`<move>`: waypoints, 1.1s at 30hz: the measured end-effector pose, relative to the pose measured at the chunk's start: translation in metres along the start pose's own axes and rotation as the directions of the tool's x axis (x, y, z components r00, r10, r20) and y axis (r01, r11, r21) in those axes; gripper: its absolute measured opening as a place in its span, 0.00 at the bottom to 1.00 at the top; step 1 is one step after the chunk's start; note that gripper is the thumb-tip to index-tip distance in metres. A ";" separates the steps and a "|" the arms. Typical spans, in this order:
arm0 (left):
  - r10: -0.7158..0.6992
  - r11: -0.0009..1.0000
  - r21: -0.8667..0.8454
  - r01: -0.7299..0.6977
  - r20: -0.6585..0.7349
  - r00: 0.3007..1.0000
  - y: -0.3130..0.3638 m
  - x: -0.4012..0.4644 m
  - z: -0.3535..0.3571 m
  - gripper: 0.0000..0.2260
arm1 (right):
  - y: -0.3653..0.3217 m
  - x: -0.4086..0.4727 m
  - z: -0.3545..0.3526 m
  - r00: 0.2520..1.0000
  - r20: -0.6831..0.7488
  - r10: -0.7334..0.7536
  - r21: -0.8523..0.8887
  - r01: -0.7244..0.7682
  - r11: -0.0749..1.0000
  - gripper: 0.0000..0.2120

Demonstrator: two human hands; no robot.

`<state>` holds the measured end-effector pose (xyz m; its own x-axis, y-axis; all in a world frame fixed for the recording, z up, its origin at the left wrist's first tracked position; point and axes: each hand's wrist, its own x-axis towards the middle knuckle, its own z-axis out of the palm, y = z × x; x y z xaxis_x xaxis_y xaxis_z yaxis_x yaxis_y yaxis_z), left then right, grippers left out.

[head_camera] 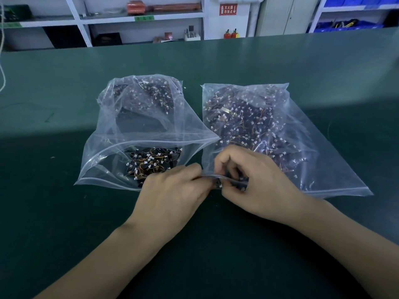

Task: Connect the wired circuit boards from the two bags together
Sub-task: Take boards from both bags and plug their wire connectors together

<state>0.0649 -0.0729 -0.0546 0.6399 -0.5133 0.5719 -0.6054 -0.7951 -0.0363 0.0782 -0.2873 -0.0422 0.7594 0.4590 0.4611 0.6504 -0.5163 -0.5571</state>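
Note:
Two clear zip bags lie side by side on the green table. The left bag gapes wide at its near end, showing several small black circuit boards with thin wires and white plugs. The right bag is stuffed with similar wired boards. My left hand and my right hand meet at the near left corner of the right bag, and both pinch its zip edge between fingers and thumb. A few white plugs show just under my right fingers.
The green table stretches all around the bags. White shelving with boxes and tools stands behind the far edge. Blue bins sit at the back right. A white cord hangs at the far left.

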 end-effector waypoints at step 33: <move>-0.386 0.922 0.038 0.385 0.096 0.917 -0.040 -0.008 -0.009 0.14 | 0.016 0.000 0.011 0.997 -0.023 0.072 -0.145 -0.075 0.987 0.18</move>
<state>0.0800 -0.0341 -0.0501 0.8663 -0.1945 0.4601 -0.2943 -0.9430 0.1554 0.0886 -0.2876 -0.0591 0.8045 0.4041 0.4353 0.5876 -0.6486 -0.4838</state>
